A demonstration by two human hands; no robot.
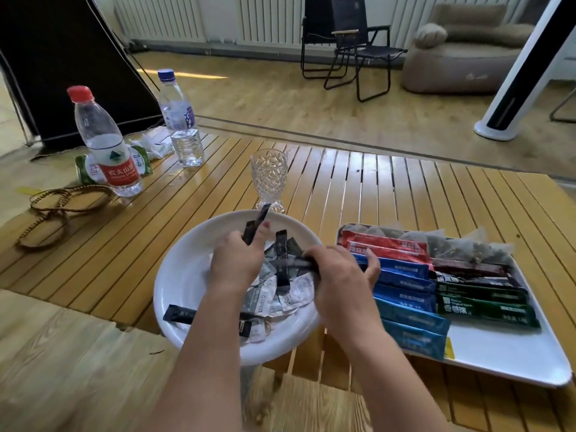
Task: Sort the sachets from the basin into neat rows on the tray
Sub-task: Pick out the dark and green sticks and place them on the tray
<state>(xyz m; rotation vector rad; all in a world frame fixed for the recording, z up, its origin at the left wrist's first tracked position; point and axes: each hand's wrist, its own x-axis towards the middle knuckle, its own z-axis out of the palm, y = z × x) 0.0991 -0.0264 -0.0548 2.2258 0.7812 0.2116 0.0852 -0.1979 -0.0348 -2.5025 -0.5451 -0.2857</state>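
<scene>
A white basin point(187, 275) is filled with black stick sachets point(282, 260) and white and grey printed packets point(299, 291). On the white tray point(498, 353), red sachets point(383, 244), blue sachets point(405, 294) and dark green sachets point(486, 307) are seen. A diamond pattern is borne by the clear glass point(268, 176); the slatted table point(374, 182) is honey-yellow.

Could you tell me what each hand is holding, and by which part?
Left hand pinches a black stick sachet near its lower end; right hand grips another by one end.

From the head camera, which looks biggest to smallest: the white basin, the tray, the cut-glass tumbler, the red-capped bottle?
White basin and tray: alike, unsure.
Red-capped bottle.
Cut-glass tumbler.
</scene>
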